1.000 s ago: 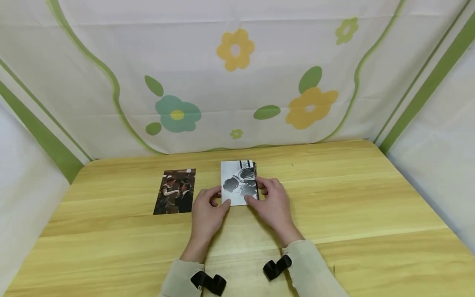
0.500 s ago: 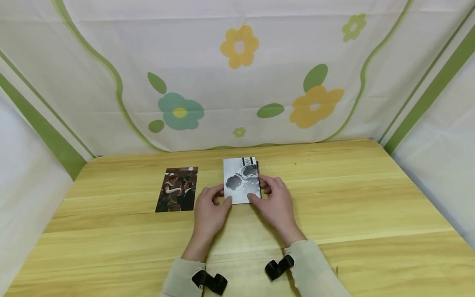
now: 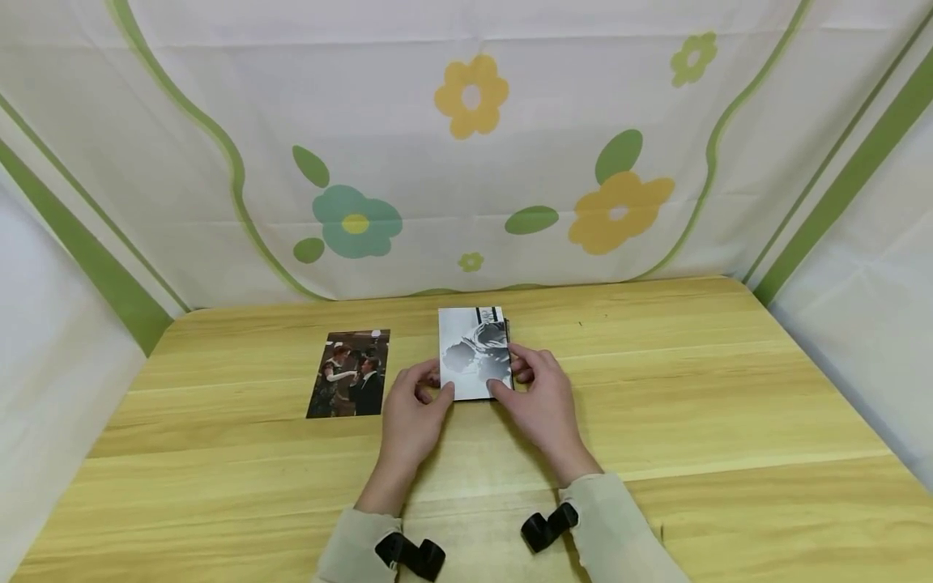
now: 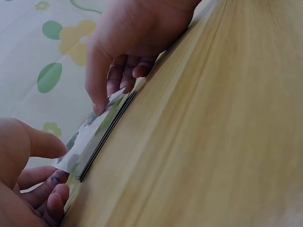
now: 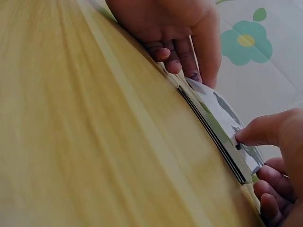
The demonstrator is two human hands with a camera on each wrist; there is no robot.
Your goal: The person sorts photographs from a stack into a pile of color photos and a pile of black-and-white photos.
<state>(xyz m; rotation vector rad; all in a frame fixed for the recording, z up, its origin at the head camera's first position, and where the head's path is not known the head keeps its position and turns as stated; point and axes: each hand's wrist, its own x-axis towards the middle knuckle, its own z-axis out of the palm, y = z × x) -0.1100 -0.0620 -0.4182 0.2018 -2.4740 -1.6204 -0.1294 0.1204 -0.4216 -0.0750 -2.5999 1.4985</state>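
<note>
Your left hand and right hand pinch the near corners of the photo stack mid-bench, thumbs on top to lift one print; another photo lies left.

Stack of photos lies on the table, mid-width, toward the far edge. Left hand at its near-left corner, thumb on top, fingers curled at the left edge. Right hand at the near-right corner, thumb on top, fingers along the right edge. Top photo sits lifted off the stack's near edge, between the two thumbs. Single photo lies flat left of the left-hand fingers, apart from the stack. Cloth backdrop stands behind the table
</note>
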